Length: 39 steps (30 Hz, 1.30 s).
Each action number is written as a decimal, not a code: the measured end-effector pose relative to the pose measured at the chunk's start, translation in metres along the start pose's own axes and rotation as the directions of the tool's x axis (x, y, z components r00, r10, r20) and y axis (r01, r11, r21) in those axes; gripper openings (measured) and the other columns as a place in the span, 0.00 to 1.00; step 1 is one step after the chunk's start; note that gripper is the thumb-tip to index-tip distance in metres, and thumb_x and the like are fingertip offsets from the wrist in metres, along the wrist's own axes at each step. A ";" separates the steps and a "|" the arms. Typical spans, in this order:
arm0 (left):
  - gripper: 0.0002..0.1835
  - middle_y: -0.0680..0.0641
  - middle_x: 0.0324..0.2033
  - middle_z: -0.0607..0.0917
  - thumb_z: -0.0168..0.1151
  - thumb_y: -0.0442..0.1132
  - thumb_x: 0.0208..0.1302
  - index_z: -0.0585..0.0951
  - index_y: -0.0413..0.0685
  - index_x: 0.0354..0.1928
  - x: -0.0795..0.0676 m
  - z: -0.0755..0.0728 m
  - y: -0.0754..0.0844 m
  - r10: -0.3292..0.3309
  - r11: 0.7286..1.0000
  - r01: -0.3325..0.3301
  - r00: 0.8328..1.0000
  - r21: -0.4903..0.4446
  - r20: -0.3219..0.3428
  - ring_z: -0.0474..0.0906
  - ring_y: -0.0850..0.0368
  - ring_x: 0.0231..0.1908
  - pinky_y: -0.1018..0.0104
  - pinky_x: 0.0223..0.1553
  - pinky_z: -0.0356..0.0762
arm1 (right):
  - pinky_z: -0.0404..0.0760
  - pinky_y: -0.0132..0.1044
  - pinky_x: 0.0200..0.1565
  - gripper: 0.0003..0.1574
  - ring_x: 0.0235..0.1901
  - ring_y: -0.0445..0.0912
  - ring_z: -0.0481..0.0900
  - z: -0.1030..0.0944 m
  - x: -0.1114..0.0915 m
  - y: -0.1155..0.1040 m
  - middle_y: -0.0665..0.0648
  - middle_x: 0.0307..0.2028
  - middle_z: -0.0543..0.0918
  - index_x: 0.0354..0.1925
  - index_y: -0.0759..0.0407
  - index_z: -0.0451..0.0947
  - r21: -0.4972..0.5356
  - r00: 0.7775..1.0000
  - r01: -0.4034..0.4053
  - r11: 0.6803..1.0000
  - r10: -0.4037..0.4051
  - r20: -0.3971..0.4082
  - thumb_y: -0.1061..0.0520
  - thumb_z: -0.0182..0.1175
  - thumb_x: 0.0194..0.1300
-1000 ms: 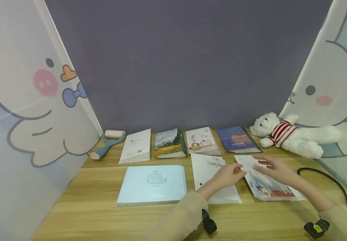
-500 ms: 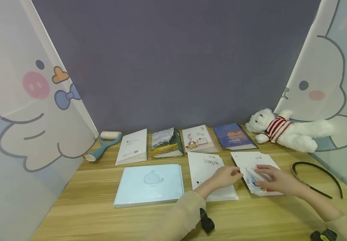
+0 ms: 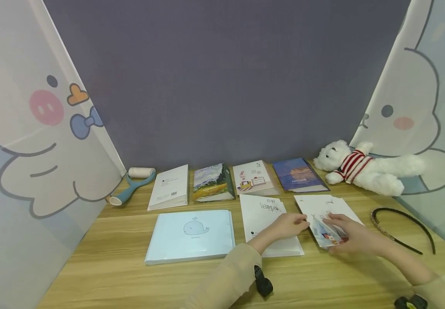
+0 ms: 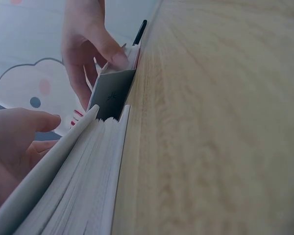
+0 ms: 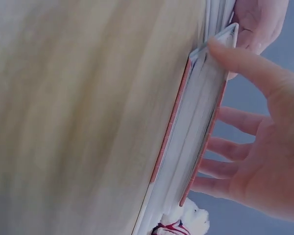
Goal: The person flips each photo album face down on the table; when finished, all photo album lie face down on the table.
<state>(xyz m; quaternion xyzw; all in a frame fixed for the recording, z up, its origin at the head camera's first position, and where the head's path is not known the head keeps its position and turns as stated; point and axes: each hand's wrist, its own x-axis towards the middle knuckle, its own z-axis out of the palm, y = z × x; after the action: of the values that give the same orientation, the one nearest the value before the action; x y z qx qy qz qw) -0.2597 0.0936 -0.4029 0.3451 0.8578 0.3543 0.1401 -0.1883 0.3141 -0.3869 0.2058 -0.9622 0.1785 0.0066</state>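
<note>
Illustrated book (image 3: 309, 204): being kept at the right end of the front row on the wooden table (image 3: 129, 283), between the white lettered book (image 3: 251, 214) and the headband (image 3: 408, 211).

Right hand (image 3: 355, 236): being held wide over the illustrated book's near right part, with the thumb being laid against the page edges at a near corner and the four fingers being stretched across the cover, well apart from the thumb. Both cover and pages are being reached at once, presumably so that the book can be steadied.

Left hand (image 3: 282, 227): being held above the white lettered book, thumb and fingers narrowly spaced, nothing seen gripped; fingertips are being brought close to the illustrated book's left edge, perhaps for support from that side. Whether contact is being made cannot be told.

Rows: the whale book (image 3: 191, 249) is being displayed at the front left; four books (image 3: 208, 184) are being ranged behind. Gaps are being kept, apparently so that each cover can be seen.

Appearance of the illustrated book: a white cover is being shown, with a pale tent and small coloured figures being partly hidden by the hand. Red cover edges and pale pages are being revealed from the right wrist, a dark spine from the left.
</note>
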 end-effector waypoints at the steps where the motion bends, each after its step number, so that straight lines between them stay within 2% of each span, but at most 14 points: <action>1: 0.22 0.54 0.53 0.81 0.47 0.51 0.71 0.72 0.54 0.63 0.000 0.000 -0.001 -0.002 1.000 0.002 1.000 -0.006 0.000 0.77 0.63 0.54 0.73 0.50 0.75 | 0.75 0.58 0.47 0.51 0.54 0.72 0.69 0.000 0.001 0.000 0.79 0.59 0.66 0.58 0.69 0.71 -0.013 1.000 0.000 1.000 0.000 -0.003 0.41 0.73 0.44; 4: 0.23 0.54 0.54 0.81 0.48 0.51 0.71 0.71 0.53 0.65 0.000 -0.001 -0.002 -0.015 1.000 0.015 1.000 -0.024 0.000 0.76 0.62 0.54 0.72 0.51 0.75 | 0.76 0.59 0.46 0.48 0.53 0.71 0.71 -0.002 0.002 -0.001 0.78 0.57 0.69 0.57 0.68 0.72 -0.031 1.000 0.013 0.999 -0.013 -0.006 0.42 0.73 0.45; 7: 0.25 0.54 0.55 0.80 0.47 0.52 0.71 0.68 0.53 0.66 -0.001 -0.002 -0.001 -0.032 0.998 0.032 0.999 -0.046 0.003 0.76 0.61 0.55 0.70 0.52 0.75 | 0.79 0.42 0.37 0.45 0.36 0.51 0.80 -0.006 0.004 -0.002 0.76 0.56 0.72 0.58 0.69 0.71 -0.011 0.999 0.029 1.000 -0.029 -0.013 0.45 0.72 0.48; 9: 0.26 0.53 0.55 0.80 0.46 0.53 0.71 0.66 0.52 0.67 -0.001 -0.002 0.000 -0.042 0.997 0.042 0.999 -0.057 0.002 0.75 0.60 0.56 0.69 0.53 0.75 | 0.74 0.32 0.28 0.43 0.21 0.37 0.72 -0.008 0.006 -0.002 0.73 0.53 0.76 0.58 0.71 0.71 0.013 0.999 0.042 0.999 -0.042 -0.017 0.48 0.70 0.50; 11: 0.26 0.53 0.56 0.80 0.45 0.53 0.72 0.66 0.51 0.67 -0.001 -0.002 0.001 -0.042 0.998 0.042 0.999 -0.048 -0.005 0.75 0.60 0.57 0.69 0.54 0.75 | 0.64 0.26 0.22 0.41 0.14 0.30 0.57 -0.008 0.008 -0.002 0.68 0.47 0.80 0.58 0.72 0.70 0.023 0.998 0.053 0.998 -0.053 -0.023 0.50 0.69 0.52; 13: 0.25 0.53 0.55 0.80 0.43 0.53 0.73 0.69 0.51 0.66 -0.001 -0.002 0.002 -0.040 0.999 0.039 0.999 -0.038 -0.012 0.75 0.60 0.56 0.70 0.53 0.75 | 0.63 0.25 0.18 0.40 0.12 0.28 0.54 -0.008 0.009 -0.003 0.57 0.33 0.82 0.57 0.74 0.70 0.018 0.997 0.073 0.997 -0.073 -0.038 0.52 0.69 0.53; 16: 0.24 0.52 0.54 0.81 0.40 0.52 0.74 0.71 0.51 0.64 -0.001 -0.002 0.004 -0.029 0.999 0.029 0.999 -0.026 -0.021 0.76 0.61 0.54 0.71 0.51 0.75 | 0.62 0.25 0.18 0.39 0.12 0.27 0.54 -0.010 0.010 -0.005 0.42 0.17 0.70 0.56 0.76 0.70 0.001 0.994 0.088 0.996 -0.088 -0.059 0.51 0.68 0.54; 21: 0.27 0.51 0.58 0.77 0.40 0.54 0.73 0.68 0.49 0.66 -0.002 -0.002 0.005 -0.011 0.998 0.009 1.000 -0.064 -0.026 0.76 0.60 0.55 0.71 0.52 0.76 | 0.62 0.25 0.16 0.39 0.12 0.28 0.54 -0.015 0.010 -0.009 0.37 0.11 0.62 0.58 0.75 0.69 0.051 0.996 0.058 0.997 -0.054 -0.072 0.52 0.67 0.55; 27: 0.27 0.50 0.56 0.80 0.43 0.54 0.73 0.66 0.49 0.68 0.000 -0.003 0.005 0.010 0.984 -0.028 0.995 -0.175 -0.100 0.82 0.64 0.45 0.73 0.49 0.77 | 0.63 0.26 0.16 0.40 0.13 0.30 0.53 -0.023 0.011 -0.015 0.45 0.18 0.70 0.61 0.73 0.67 0.088 0.994 0.029 0.996 -0.019 -0.103 0.52 0.66 0.57; 29: 0.27 0.49 0.55 0.80 0.44 0.53 0.72 0.65 0.50 0.68 0.000 -0.004 0.005 0.020 0.978 -0.047 0.991 -0.202 -0.131 0.83 0.63 0.44 0.73 0.50 0.76 | 0.68 0.26 0.20 0.41 0.17 0.30 0.62 -0.025 0.011 -0.016 0.55 0.27 0.81 0.62 0.72 0.66 0.087 0.992 0.016 0.996 -0.005 -0.128 0.50 0.66 0.57; 31: 0.27 0.48 0.55 0.80 0.46 0.51 0.72 0.64 0.50 0.68 0.000 -0.005 0.005 0.037 0.971 -0.072 0.987 -0.228 -0.156 0.83 0.63 0.44 0.75 0.50 0.76 | 0.75 0.28 0.24 0.42 0.24 0.36 0.76 -0.025 0.012 -0.017 0.67 0.37 0.83 0.62 0.71 0.66 0.085 0.988 0.016 0.996 -0.003 -0.155 0.50 0.66 0.57; 34: 0.26 0.47 0.53 0.81 0.48 0.48 0.72 0.63 0.51 0.69 0.000 -0.006 0.004 0.061 0.949 -0.111 0.983 -0.294 -0.173 0.83 0.61 0.44 0.77 0.47 0.76 | 0.83 0.35 0.33 0.41 0.42 0.55 0.82 -0.026 0.013 -0.017 0.77 0.54 0.74 0.62 0.72 0.66 0.123 0.983 0.026 0.992 -0.003 -0.184 0.52 0.67 0.57; 36: 0.26 0.46 0.51 0.82 0.49 0.46 0.71 0.62 0.52 0.69 0.000 -0.007 0.004 0.072 0.937 -0.130 0.981 -0.325 -0.183 0.83 0.59 0.44 0.78 0.46 0.76 | 0.84 0.40 0.36 0.41 0.48 0.65 0.77 -0.026 0.014 -0.016 0.78 0.57 0.70 0.62 0.73 0.65 0.169 0.982 0.045 0.985 -0.013 -0.189 0.54 0.66 0.58; 39: 0.26 0.45 0.50 0.83 0.50 0.45 0.71 0.62 0.54 0.69 -0.001 -0.009 0.004 0.076 0.919 -0.145 0.978 -0.366 -0.196 0.83 0.55 0.45 0.79 0.45 0.76 | 0.84 0.44 0.38 0.40 0.52 0.70 0.72 -0.024 0.015 -0.016 0.76 0.60 0.68 0.64 0.70 0.63 0.229 0.978 0.062 0.971 -0.014 -0.206 0.56 0.66 0.58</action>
<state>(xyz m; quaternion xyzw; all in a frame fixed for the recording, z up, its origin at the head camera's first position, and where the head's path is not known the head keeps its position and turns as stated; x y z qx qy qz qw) -0.2617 0.0901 -0.3939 0.3267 0.7613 0.5498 0.1067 -0.1971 0.3032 -0.3579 0.2043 -0.9245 0.3108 0.0837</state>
